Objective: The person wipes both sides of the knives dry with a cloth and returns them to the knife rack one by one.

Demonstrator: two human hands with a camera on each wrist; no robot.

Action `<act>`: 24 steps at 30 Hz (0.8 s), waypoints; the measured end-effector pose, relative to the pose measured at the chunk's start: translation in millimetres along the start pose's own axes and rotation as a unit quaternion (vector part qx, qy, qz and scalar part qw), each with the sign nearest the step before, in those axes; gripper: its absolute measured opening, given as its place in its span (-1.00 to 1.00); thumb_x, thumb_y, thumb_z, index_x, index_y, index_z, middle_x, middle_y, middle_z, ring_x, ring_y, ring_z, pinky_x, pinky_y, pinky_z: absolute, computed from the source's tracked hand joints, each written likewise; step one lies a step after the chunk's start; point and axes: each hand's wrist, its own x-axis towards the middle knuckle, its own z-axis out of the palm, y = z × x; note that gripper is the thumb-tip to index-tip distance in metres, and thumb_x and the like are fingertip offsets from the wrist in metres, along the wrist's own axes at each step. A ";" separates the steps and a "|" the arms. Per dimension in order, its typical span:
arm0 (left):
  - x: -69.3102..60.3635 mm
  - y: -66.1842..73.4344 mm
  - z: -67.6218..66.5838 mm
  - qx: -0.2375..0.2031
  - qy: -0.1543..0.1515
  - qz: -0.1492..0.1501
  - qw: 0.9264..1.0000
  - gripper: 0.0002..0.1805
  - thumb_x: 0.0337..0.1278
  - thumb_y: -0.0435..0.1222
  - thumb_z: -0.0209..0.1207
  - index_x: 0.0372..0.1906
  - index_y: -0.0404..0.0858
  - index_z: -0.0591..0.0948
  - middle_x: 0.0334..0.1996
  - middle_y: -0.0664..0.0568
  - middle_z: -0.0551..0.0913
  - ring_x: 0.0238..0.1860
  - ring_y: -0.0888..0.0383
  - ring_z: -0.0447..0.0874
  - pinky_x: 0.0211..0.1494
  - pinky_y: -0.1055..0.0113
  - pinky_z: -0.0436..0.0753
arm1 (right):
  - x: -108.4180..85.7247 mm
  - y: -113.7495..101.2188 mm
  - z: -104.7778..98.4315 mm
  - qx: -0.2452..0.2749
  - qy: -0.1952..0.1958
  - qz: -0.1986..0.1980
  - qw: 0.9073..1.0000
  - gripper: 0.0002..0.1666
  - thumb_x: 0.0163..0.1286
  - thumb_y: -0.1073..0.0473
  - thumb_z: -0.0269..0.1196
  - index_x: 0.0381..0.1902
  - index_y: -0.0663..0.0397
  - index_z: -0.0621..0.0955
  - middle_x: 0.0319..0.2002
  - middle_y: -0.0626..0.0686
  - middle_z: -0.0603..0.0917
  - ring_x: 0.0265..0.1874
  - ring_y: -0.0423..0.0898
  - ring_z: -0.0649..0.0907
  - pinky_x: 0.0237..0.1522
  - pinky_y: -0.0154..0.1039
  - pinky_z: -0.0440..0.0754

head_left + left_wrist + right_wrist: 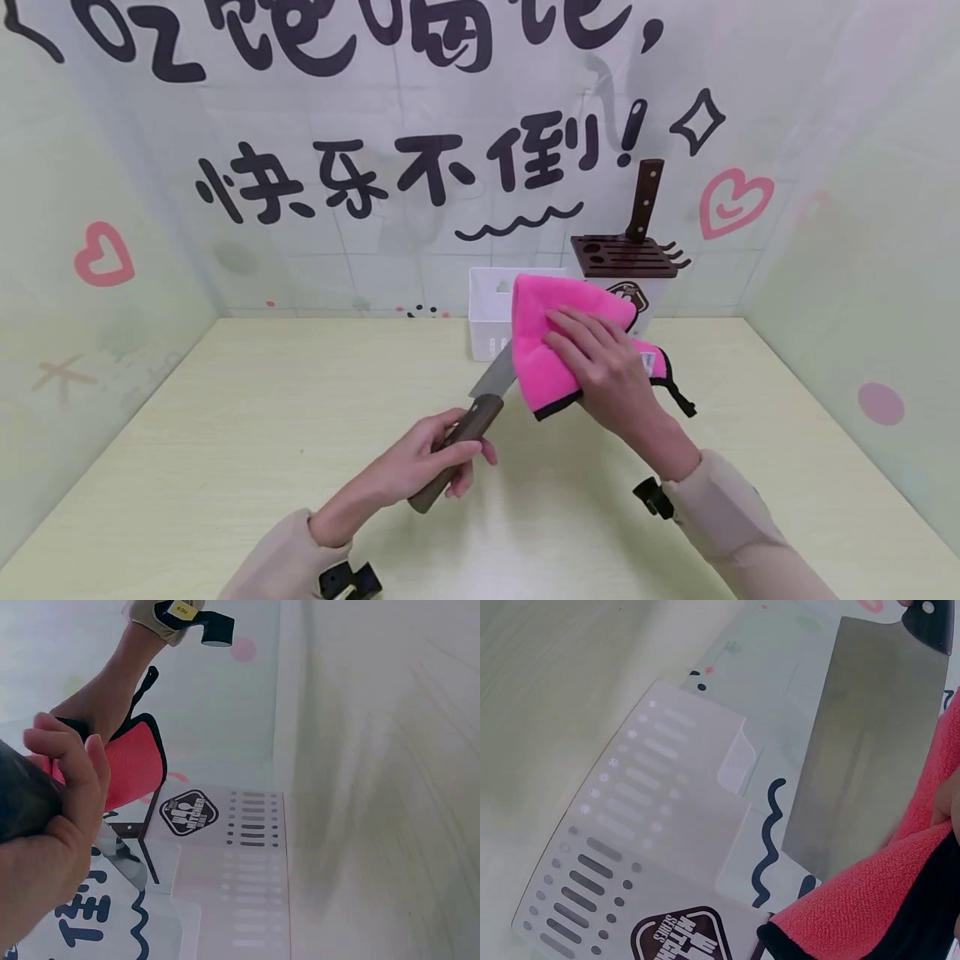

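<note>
My left hand [408, 458] grips the dark brown handle of a cleaver [472, 421], which slants up and to the right above the table. Its broad steel blade [870, 742] shows plainly in the right wrist view. A bright pink cloth [542, 350] with black edging hides the far part of the blade in the head view. My right hand [611, 367] holds this cloth against the blade, fingers spread over its upper side and the thumb hidden. One loose corner with a black strap hangs to the right of that hand.
Behind the cloth stands a white knife holder [607, 862] with a brown slotted top [628, 257]; another brown-handled knife [647, 196] sticks up from it. A white slotted basket [489, 304] adjoins it on the left. Printed walls enclose the pale wooden table [300, 400] at back and sides.
</note>
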 end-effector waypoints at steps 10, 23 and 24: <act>1.3 -1.5 -0.2 -0.156 -0.035 0.003 0.987 -0.77 0.32 -0.33 -0.17 -0.06 -0.41 0.31 -0.33 -0.01 0.45 -0.53 0.28 0.41 -0.53 0.49 0.44 | -2.7 6.8 4.7 -0.001 0.011 0.034 0.999 -0.51 -0.18 0.43 0.39 -0.17 0.29 0.57 -0.07 0.25 0.56 -0.05 0.15 0.53 -0.05 0.01 0.48; 1.8 -5.2 -0.6 -0.215 -0.053 -0.003 0.975 -0.75 0.32 -0.35 -0.20 -0.01 -0.39 0.34 -0.43 0.11 0.39 -0.59 0.37 0.27 -0.58 0.57 0.33 | -9.5 15.5 8.5 -0.007 0.012 0.063 0.998 -0.49 -0.19 0.41 0.41 -0.16 0.30 0.57 -0.05 0.25 0.55 -0.02 0.15 0.51 -0.01 0.03 0.46; 2.0 -5.4 0.0 -0.212 -0.048 -0.008 0.976 -0.75 0.31 -0.35 -0.18 -0.01 -0.39 0.34 -0.47 0.12 0.38 -0.60 0.37 0.26 -0.60 0.58 0.33 | -9.8 15.6 9.1 -0.006 0.014 0.064 0.998 -0.48 -0.20 0.41 0.42 -0.16 0.30 0.57 -0.05 0.25 0.55 -0.02 0.16 0.51 -0.01 0.04 0.46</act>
